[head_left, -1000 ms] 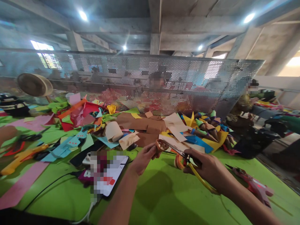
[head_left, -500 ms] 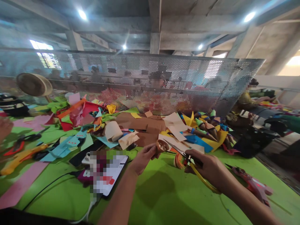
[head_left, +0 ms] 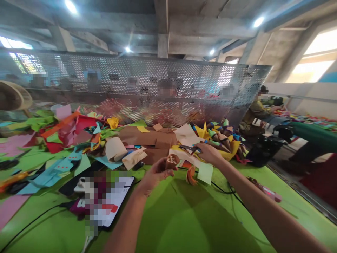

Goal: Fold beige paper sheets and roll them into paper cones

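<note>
My left hand (head_left: 158,173) is closed round a small rolled brown paper cup (head_left: 172,161), its open end facing up and pale bits showing inside. Farther forward, my right hand (head_left: 209,153) is stretched over the paper pile, its fingers on the dark handle of the scissors (head_left: 190,149). Their grey blades lie over the paper, pointing left; the rest of the handle is hidden. A fanned orange paper bundle (head_left: 191,175) rests on the green table between my hands. Right of it is a pale green paper piece (head_left: 205,173).
A phone (head_left: 119,196) and cables lie at left, near blue paper strips (head_left: 56,168). Coloured scraps (head_left: 71,130) and paper cones (head_left: 223,135) line a perforated metal screen (head_left: 147,80). A red-handled tool (head_left: 265,189) lies right; a person (head_left: 259,109) sits beyond.
My right hand has moved forward and left with the scissors, over the paper pile. The cup in my left hand has turned slightly. A pale green paper now shows. The view has swung right.
</note>
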`<state>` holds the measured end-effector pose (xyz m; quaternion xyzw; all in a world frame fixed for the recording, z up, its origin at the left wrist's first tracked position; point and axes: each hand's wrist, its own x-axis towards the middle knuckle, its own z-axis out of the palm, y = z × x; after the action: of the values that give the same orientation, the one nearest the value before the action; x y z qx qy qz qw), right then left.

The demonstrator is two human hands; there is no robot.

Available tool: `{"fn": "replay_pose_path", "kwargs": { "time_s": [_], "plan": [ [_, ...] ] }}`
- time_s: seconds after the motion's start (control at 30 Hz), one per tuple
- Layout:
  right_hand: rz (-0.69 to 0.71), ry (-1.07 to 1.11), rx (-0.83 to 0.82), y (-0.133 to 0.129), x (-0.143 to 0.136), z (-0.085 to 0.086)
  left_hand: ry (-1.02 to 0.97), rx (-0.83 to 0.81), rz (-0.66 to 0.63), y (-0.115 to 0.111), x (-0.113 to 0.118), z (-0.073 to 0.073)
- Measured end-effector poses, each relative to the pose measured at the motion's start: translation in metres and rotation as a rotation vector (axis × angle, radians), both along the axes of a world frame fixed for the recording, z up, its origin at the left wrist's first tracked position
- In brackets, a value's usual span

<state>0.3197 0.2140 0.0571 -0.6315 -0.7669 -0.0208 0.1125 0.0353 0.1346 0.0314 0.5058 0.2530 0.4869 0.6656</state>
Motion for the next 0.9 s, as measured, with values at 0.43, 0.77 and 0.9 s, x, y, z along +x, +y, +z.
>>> {"fn": "replay_pose_path", "kwargs": {
  "time_s": [0.43, 0.77, 0.9],
  "plan": [
    [0.188, 0.250, 0.153, 0.002, -0.059, 0.008, 0.011, 0.087, 0.162, 0.018, 0.008, -0.024],
    [0.564, 0.475, 0.235, -0.081, -0.093, 0.017, 0.321, 0.199, 0.089, 0.001, 0.013, -0.014],
    [0.587, 0.355, 0.224, -0.080, -0.093, 0.005, 0.449, 0.238, 0.122, 0.003, 0.012, -0.022]
  ]
}}
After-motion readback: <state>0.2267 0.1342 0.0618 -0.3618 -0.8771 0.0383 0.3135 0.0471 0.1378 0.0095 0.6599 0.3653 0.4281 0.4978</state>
